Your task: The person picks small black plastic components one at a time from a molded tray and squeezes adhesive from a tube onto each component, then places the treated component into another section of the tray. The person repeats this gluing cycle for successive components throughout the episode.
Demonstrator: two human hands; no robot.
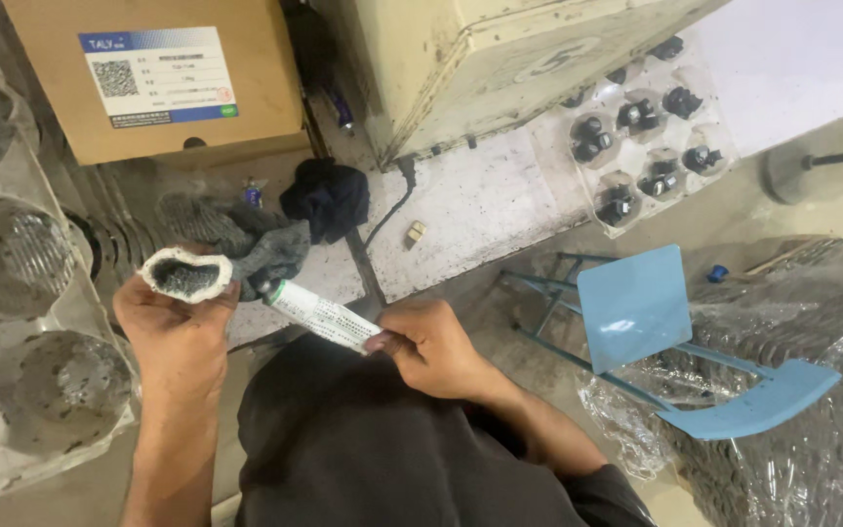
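Between both hands, white squeeze tube [316, 314] slanted, nozzle toward left hand [176, 327] clutching grey oval ring [185, 274]; right hand [431, 344] pinched tail.

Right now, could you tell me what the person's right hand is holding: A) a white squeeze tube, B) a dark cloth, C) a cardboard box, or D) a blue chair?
A: the right hand grips a white squeeze tube, its nozzle pointed toward the white-rimmed round part held in the left hand.
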